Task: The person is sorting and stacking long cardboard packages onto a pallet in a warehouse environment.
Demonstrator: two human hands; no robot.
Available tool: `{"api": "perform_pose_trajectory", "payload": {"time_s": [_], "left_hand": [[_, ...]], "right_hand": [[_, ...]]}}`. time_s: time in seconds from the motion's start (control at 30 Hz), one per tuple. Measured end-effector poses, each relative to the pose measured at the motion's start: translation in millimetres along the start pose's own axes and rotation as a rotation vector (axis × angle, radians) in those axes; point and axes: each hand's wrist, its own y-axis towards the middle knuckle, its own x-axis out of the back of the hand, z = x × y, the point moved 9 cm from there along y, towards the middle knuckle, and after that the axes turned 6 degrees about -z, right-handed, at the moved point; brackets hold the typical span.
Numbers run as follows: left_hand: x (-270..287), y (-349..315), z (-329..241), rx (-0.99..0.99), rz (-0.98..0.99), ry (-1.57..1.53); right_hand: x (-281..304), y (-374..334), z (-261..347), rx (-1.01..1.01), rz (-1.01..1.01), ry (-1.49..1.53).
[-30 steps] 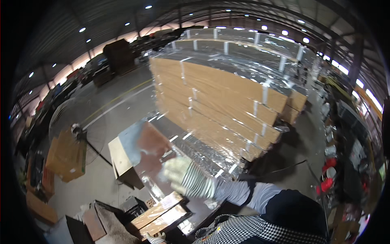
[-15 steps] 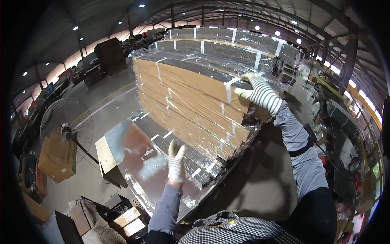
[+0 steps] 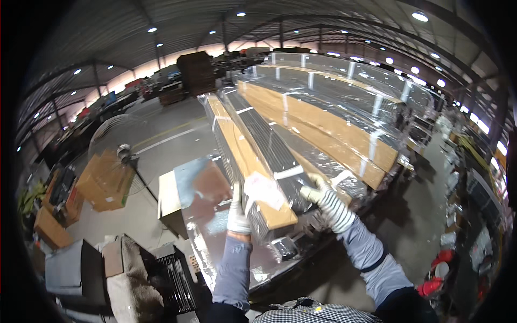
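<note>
A long flat package (image 3: 242, 153), brown board beside dark ribbed strips under clear plastic, lies at an angle in front of the stack. A pale label (image 3: 264, 191) sits near its close end. My left hand (image 3: 238, 212), in a striped white glove, presses along its left side with the fingers partly hidden. My right hand (image 3: 329, 203), gloved alike, grips the dark right side near the close end, thumb toward the package. Behind it rises the stack of similar wrapped packages (image 3: 323, 129), bound with white tape. Below is a worn metal-topped surface (image 3: 212, 207).
A pedestal fan (image 3: 124, 153) stands at the left beside a cardboard box (image 3: 105, 180). Dark boxes and a fleecy cover (image 3: 132, 269) are at the lower left. Red items (image 3: 439, 272) and plastic-wrapped goods line the right side. Another dark stack (image 3: 196, 72) stands farther back.
A package has come off the stack toward me and leftward. My left hand went from open in the air to its side; my right hand moved down and nearer. The view turned left.
</note>
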Motion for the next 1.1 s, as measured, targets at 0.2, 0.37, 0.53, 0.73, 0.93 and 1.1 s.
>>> {"api": "perform_pose_trajectory", "payload": {"time_s": [0.2,0.37,0.53,0.73,0.93,1.1], "left_hand": [[247.2,-91.5,10.7,-0.225,-0.353,0.160],[378.9,-182.8,97.1,-0.201,-0.572,-0.113],[392.6,-242.5,203.1,0.110,-0.614,-0.263],[375.3,-329.5,268.5,0.824,-0.551,0.344],[425.8,-261.0,199.2,0.113,-0.870,0.181],[413.6,-256.3,185.8,0.080,-0.920,0.242]], "right_hand": [[-41.6,5.4,-188.7,-0.185,-0.005,0.017],[-51.3,-40.7,-308.7,-0.193,0.143,-0.238],[36.0,-124.5,-413.5,-0.200,0.349,-0.946],[111.7,-229.7,-373.5,-0.450,0.495,-1.432],[83.7,-196.8,-385.3,-0.245,0.269,-1.489],[38.2,-154.9,-424.4,-0.186,0.415,-1.550]]}}
